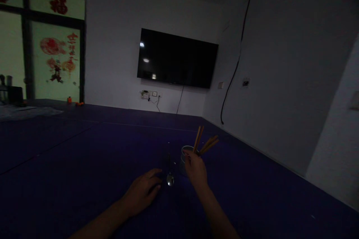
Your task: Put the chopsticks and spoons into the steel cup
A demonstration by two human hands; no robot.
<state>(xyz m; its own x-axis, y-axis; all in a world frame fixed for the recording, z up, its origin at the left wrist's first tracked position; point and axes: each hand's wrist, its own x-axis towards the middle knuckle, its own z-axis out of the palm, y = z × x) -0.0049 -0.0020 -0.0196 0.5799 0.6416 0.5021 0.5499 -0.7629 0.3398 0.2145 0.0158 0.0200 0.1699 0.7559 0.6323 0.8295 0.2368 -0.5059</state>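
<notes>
A glass-like cup stands on the dark blue table, its pale rim showing. Several wooden chopsticks rise from it in two bunches and lean to the right. My right hand is at the cup's near right side, index finger and thumb closed about the rim; its other fingers are hidden. Left of the cup lies a metal spoon, bowl toward me and its dark handle pointing away. My left hand rests just left of the spoon, fingers stretched and apart, holding nothing.
The wide blue tabletop reaches toward a wall with a television. A black cable hangs down the right wall. Clear plastic sheeting and small orange objects lie at the far left.
</notes>
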